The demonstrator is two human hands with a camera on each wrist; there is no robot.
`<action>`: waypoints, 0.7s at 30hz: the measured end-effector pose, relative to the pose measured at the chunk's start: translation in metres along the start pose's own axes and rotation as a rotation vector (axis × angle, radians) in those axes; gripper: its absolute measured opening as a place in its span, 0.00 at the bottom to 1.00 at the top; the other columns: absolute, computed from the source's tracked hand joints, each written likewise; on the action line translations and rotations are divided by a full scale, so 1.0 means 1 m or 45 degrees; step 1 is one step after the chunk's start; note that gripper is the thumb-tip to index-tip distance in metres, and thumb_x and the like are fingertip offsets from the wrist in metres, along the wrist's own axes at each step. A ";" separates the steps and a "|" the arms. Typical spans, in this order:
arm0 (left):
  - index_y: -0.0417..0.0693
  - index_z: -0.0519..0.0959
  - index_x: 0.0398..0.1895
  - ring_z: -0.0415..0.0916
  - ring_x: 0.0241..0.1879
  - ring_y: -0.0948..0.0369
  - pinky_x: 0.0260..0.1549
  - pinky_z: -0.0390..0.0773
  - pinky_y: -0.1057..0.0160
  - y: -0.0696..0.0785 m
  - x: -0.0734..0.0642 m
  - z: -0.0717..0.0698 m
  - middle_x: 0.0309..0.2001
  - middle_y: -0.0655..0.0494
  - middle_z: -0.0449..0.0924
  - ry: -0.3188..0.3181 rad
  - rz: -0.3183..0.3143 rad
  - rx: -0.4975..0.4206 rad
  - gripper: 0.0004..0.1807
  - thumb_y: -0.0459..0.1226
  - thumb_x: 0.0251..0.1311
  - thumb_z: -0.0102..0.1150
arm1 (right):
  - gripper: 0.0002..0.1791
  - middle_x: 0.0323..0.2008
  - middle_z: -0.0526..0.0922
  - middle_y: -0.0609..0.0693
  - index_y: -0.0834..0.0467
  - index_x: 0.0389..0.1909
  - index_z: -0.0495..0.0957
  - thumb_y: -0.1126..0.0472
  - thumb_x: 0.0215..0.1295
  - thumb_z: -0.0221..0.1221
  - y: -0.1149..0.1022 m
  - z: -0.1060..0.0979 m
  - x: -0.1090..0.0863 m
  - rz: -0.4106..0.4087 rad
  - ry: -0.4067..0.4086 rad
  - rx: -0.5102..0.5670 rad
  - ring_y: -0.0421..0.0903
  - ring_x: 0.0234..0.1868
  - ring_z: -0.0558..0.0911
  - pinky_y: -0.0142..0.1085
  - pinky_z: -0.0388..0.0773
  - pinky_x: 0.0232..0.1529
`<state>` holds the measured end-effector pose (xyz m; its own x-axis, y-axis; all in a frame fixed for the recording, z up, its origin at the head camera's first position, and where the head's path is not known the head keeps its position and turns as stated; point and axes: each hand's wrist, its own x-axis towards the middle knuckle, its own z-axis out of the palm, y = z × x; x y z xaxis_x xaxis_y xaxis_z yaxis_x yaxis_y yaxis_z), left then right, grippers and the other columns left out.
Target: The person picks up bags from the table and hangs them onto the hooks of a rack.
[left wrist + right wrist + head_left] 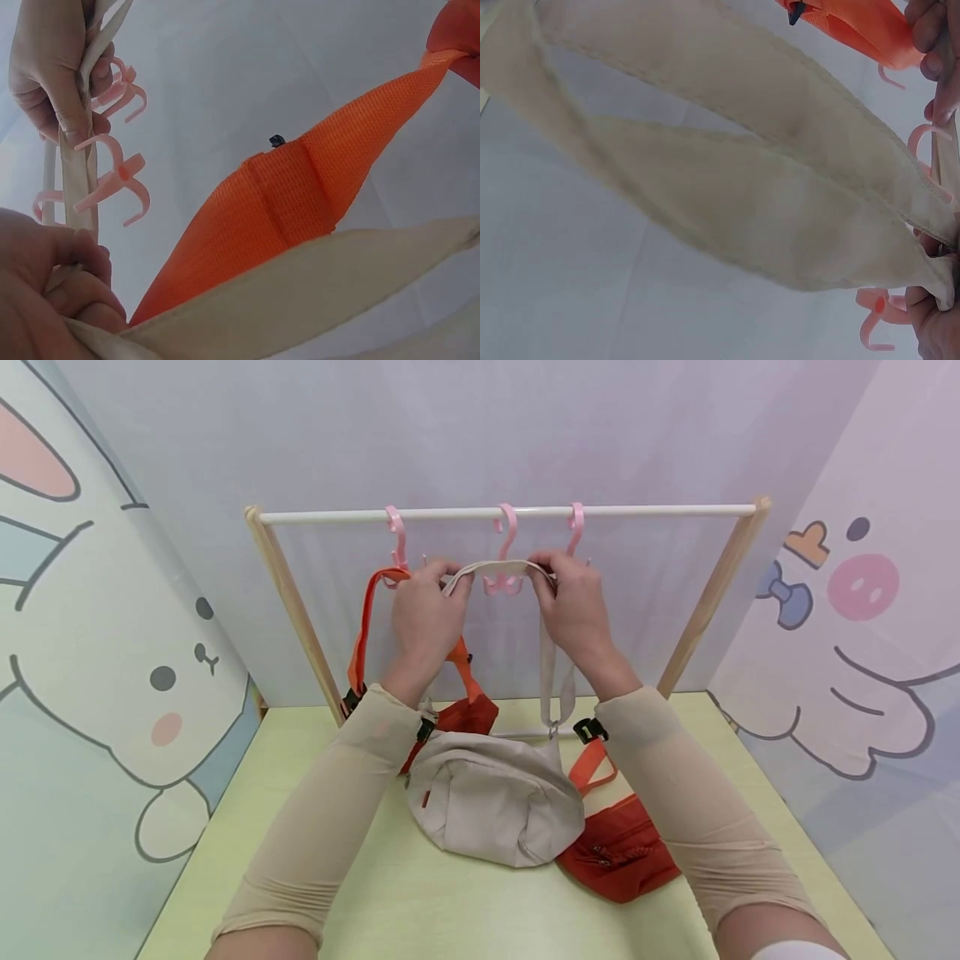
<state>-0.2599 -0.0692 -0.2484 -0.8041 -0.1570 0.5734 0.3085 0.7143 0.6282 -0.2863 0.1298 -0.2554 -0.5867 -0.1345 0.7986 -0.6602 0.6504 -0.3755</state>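
A beige waist bag (487, 802) hangs low over the table, its front toward me. Its beige strap (495, 567) runs up and is stretched between both hands, just in front of the middle pink hook (504, 583). My left hand (429, 614) pinches the strap's left part between thumb and fingers. Across from it, my right hand (573, 606) pinches the right part the same way. In the left wrist view, the strap (79, 187) passes beside the pink hook's prongs (124, 174). The right wrist view shows two lengths of strap (780, 210) gathered into the right hand (937, 322).
A red bag (468, 717) hangs by its orange strap (362, 635) from the left pink hook (397, 531). Another red bag (622, 852) lies on the table at right. Pink hooks hang from a white rail (660, 511) on wooden posts (712, 597).
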 end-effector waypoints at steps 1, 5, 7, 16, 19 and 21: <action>0.51 0.89 0.53 0.72 0.23 0.56 0.21 0.69 0.60 0.000 0.000 0.000 0.26 0.55 0.79 -0.006 -0.008 0.013 0.15 0.49 0.76 0.62 | 0.11 0.42 0.88 0.59 0.67 0.49 0.85 0.62 0.79 0.62 0.000 0.000 0.000 0.011 -0.012 -0.001 0.50 0.36 0.83 0.41 0.79 0.42; 0.52 0.89 0.51 0.73 0.23 0.57 0.21 0.71 0.60 -0.002 0.000 0.003 0.27 0.56 0.80 -0.033 -0.043 0.058 0.15 0.49 0.76 0.61 | 0.11 0.42 0.88 0.58 0.67 0.50 0.84 0.62 0.79 0.61 0.001 0.001 0.000 0.030 -0.051 -0.002 0.49 0.35 0.83 0.41 0.80 0.41; 0.53 0.88 0.51 0.73 0.23 0.57 0.21 0.72 0.60 -0.003 0.000 0.004 0.28 0.56 0.81 -0.050 -0.063 0.071 0.15 0.50 0.76 0.61 | 0.11 0.42 0.88 0.59 0.67 0.50 0.84 0.62 0.79 0.61 0.002 0.002 -0.001 0.029 -0.068 -0.010 0.49 0.35 0.82 0.42 0.81 0.41; 0.51 0.88 0.49 0.74 0.25 0.56 0.23 0.76 0.60 -0.008 -0.005 0.008 0.30 0.55 0.82 -0.083 -0.106 0.069 0.15 0.50 0.75 0.62 | 0.11 0.42 0.89 0.58 0.66 0.50 0.85 0.61 0.78 0.62 0.006 0.007 -0.007 0.056 -0.134 -0.009 0.50 0.36 0.84 0.43 0.85 0.44; 0.51 0.88 0.49 0.74 0.26 0.56 0.23 0.76 0.60 -0.009 -0.007 0.008 0.30 0.56 0.81 -0.099 -0.124 0.055 0.14 0.50 0.75 0.62 | 0.11 0.43 0.90 0.59 0.66 0.50 0.85 0.61 0.78 0.62 0.007 0.009 -0.009 0.062 -0.133 0.009 0.50 0.37 0.85 0.43 0.85 0.43; 0.51 0.88 0.49 0.74 0.26 0.56 0.23 0.76 0.60 -0.010 -0.008 0.009 0.30 0.56 0.81 -0.114 -0.134 0.050 0.14 0.50 0.75 0.62 | 0.11 0.43 0.90 0.59 0.66 0.50 0.85 0.61 0.79 0.62 0.008 0.010 -0.010 0.076 -0.132 0.025 0.50 0.39 0.86 0.44 0.85 0.44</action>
<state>-0.2606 -0.0689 -0.2637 -0.8735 -0.1723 0.4553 0.2012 0.7237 0.6601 -0.2903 0.1285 -0.2709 -0.6697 -0.1731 0.7221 -0.6313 0.6448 -0.4309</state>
